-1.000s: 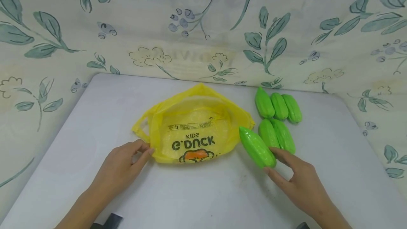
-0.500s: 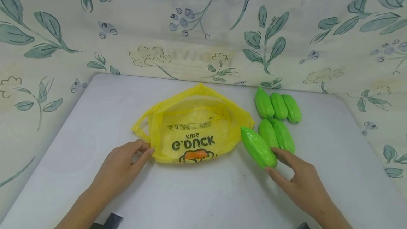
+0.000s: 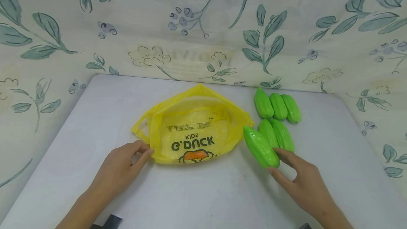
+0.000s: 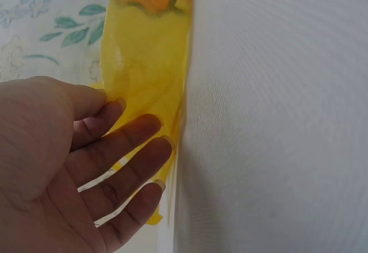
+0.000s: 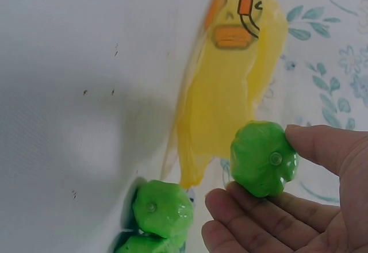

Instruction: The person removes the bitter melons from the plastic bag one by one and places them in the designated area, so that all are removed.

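Note:
A yellow plastic bag (image 3: 190, 116) with "G.Duck Kids" print lies on the table, its mouth spread wide. My left hand (image 3: 127, 158) pinches the bag's left edge between thumb and index finger; in the left wrist view the other fingers of the left hand (image 4: 98, 155) spread along the bag. My right hand (image 3: 300, 176) holds a glossy green ribbed toy vegetable (image 3: 261, 147) by its blunt end, its pointed tip towards the bag. In the right wrist view, that vegetable's round end (image 5: 261, 158) sits between thumb and fingers, apart from the other green pieces.
Several more green toy vegetables (image 3: 279, 107) lie in two rows right of the bag. The white table (image 3: 197, 197) ends at a floral cloth (image 3: 203, 27) behind it. A dark strap-like piece (image 3: 111, 222) shows at the lower left.
My right hand has drifted slightly right with the green toy vegetable, a little away from the bag. The left hand keeps its hold on the bag's edge.

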The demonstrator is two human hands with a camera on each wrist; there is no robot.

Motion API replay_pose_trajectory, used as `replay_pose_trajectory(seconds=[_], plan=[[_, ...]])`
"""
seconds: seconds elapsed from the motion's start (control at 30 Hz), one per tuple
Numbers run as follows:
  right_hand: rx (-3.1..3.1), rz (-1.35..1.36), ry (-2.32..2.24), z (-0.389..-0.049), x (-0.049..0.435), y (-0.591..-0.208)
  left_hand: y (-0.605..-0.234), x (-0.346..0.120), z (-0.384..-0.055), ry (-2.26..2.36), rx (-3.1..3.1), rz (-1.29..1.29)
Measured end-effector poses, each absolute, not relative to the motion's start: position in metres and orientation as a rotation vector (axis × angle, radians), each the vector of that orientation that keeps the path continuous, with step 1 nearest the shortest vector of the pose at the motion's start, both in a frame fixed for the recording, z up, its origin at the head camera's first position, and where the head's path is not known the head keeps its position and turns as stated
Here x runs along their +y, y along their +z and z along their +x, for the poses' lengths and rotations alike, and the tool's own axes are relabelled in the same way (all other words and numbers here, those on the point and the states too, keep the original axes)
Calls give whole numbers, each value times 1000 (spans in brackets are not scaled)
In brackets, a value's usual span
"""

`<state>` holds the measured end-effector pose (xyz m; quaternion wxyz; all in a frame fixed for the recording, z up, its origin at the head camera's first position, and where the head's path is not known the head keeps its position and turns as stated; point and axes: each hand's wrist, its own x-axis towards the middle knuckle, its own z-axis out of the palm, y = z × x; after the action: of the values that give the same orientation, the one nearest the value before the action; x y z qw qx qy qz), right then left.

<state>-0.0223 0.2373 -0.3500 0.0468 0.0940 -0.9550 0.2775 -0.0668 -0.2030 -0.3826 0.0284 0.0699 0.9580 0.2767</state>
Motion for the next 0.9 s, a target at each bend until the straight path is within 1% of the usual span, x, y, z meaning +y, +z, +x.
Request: replay_pose_trajectory(seconds=[0.9], plan=[[-2902, 246, 800, -21, 244, -349, -382, -203, -68, 857, 2964, 226]])
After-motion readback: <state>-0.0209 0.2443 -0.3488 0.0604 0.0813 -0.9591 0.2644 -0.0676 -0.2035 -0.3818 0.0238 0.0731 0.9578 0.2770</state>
